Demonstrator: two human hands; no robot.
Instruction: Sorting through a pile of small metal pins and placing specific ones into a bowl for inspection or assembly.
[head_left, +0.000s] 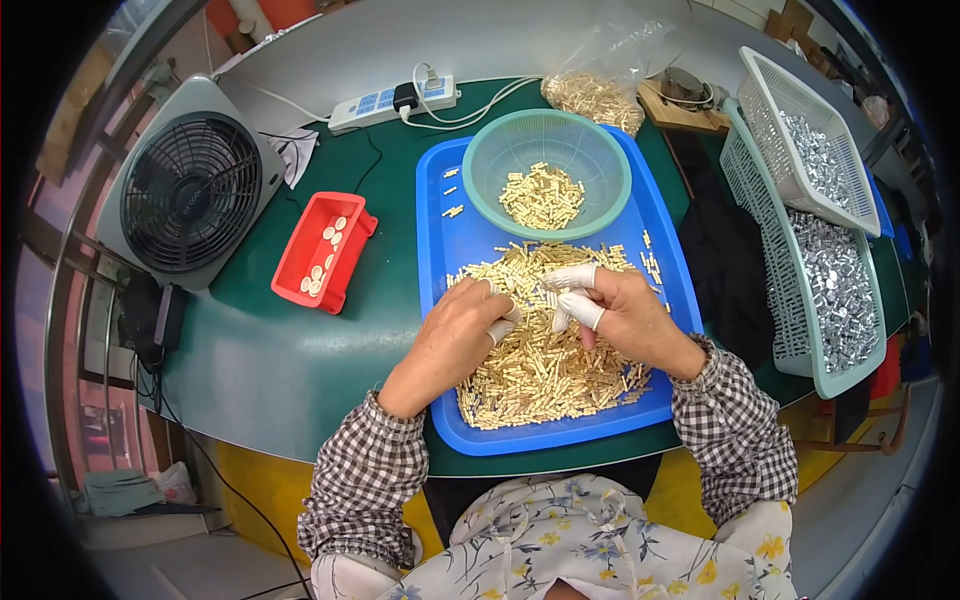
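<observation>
A heap of small brass-coloured pins (540, 385) covers much of a blue tray (450, 225). Over the heap, my left hand (455, 325) is closed, its fingers curled together; what its fingertips pinch, if anything, is too small to make out. My right hand (635, 315) faces it from the other side, with thumb and forefinger pinching a few small metal pins at their tips. White finger cots cover several fingertips on both hands. At the tray's far end stands a green mesh colander (600, 185) with more brass pins (541, 196) in its bottom.
Left of the tray sits a red bin (290, 262) holding several pale round discs, with a grey box fan (190, 190) beyond. A power strip (375, 108) and a clear bag of pins (598, 100) lie behind. Stacked baskets (755, 190) of silvery parts stand on the right.
</observation>
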